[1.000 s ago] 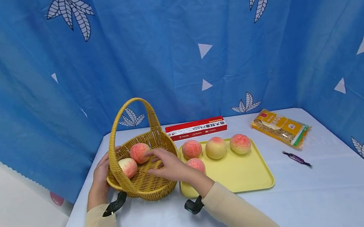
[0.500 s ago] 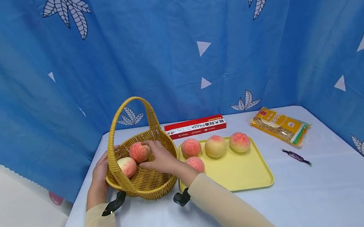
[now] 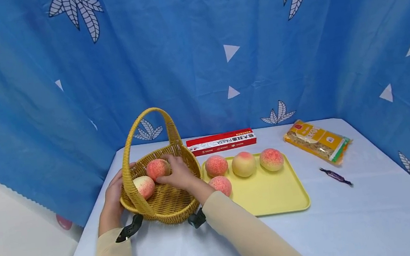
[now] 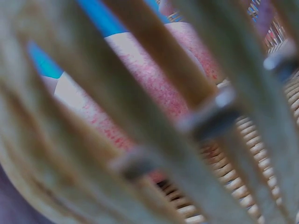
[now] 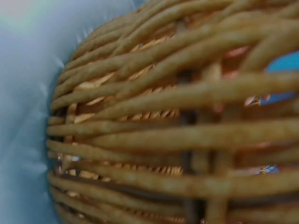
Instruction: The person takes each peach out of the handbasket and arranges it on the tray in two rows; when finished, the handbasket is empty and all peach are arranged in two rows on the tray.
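Note:
In the head view, a wicker basket (image 3: 173, 213) with a tall arched handle stands at the left of the table. My left hand (image 3: 112, 195) holds its left rim, its fingertips partly hidden behind the handle. Two peaches lie inside: a mostly red peach (image 3: 157, 169) and a paler peach (image 3: 144, 187), partly behind the handle. Reaching over the right rim, my right hand (image 3: 178, 175) grips the red peach between thumb and fingers. Blurred basket weave (image 4: 252, 149) with peach skin behind it fills the left wrist view; the right wrist view shows the basket wall (image 5: 140, 140) close up.
Right beside the basket is a yellow tray (image 3: 271, 196) bearing several peaches, one (image 3: 221, 185) near its left edge. Behind stands a red pasta box (image 3: 222, 143). Farther right lie a yellow food packet (image 3: 318, 142) and a purple wrapped candy (image 3: 336, 177).
My right hand has moved left and deeper into the basket, its fingers closing round the red peach. The left hand has stayed at the basket's rim.

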A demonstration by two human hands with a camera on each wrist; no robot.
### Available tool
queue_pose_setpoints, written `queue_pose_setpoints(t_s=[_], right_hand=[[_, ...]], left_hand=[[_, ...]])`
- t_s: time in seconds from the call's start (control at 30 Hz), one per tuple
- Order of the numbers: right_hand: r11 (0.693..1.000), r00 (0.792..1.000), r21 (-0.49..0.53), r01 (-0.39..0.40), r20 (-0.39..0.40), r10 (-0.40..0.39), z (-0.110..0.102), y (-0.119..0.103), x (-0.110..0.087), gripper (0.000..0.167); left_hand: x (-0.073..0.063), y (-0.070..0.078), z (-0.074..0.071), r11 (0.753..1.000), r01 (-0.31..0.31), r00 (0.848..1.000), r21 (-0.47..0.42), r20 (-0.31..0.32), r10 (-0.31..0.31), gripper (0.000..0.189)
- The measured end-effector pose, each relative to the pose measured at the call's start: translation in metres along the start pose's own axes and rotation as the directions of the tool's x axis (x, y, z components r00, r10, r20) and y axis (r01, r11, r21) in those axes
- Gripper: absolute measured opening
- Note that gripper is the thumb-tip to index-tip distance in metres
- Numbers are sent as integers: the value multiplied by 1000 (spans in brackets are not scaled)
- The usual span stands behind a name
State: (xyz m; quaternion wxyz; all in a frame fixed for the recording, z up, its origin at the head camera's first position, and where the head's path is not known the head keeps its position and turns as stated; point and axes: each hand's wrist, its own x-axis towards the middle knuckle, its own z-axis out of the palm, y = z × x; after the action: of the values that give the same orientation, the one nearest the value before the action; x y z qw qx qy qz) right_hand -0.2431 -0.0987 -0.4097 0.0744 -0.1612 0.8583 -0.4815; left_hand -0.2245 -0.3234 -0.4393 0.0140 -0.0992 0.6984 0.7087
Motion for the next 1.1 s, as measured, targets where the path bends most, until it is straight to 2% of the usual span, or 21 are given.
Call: queue_pose_setpoints(t_s=[0.23,0.63,0.77,0.93,1.1], right_hand=[[1000,998,-3,19,58,-18,1,-2,2,77],[995,994,-94,17,107,-7,3,1,1,78],[994,995,-105,26,95,-16,3,2,2,76],[993,998,-107,56,37,-52,3,4,3,61],[990,1000,-141,23,-17,-25,2,4,2,46]], left_hand=[[2,1,-3,1000,-10,1000,-5,-2,10,46],[1,-1,-1,1000,-14,1000,-13,-2,14,47],[3,-1,0,1000,-7,1000,-17,-5,7,47],[4,-3,-1,1000,-6,1000,-23,-3,6,46],[4,-6,-3,1000,-29,1000,9,3,29,46]])
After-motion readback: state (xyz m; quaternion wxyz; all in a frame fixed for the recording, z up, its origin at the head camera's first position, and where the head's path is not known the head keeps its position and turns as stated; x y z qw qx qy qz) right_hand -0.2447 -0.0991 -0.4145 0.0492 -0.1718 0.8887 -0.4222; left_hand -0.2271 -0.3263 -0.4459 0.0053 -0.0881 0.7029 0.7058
